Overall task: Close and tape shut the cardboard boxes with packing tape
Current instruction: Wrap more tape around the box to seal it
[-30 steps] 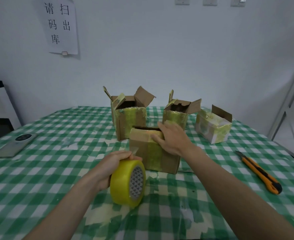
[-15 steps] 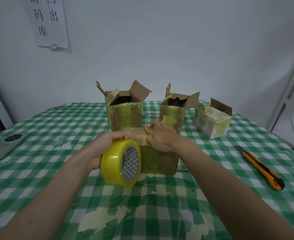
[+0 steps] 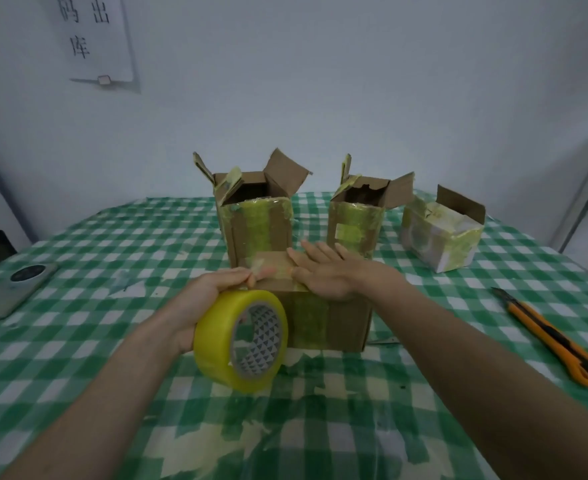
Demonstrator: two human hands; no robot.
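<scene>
The nearest cardboard box is set on the green-checked tabletop, directly ahead of both hands. Its closed top is pressed flat by the spread fingers of the right hand. The tape roll is gripped by the left hand at the box's near-left corner, so the strip is judged to run rightward across the top, under the right hand.

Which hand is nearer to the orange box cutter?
Right. The right hand lies flat on the closed box, nearer the box cutter; the left hand holds the tape roll, farther away.
</scene>
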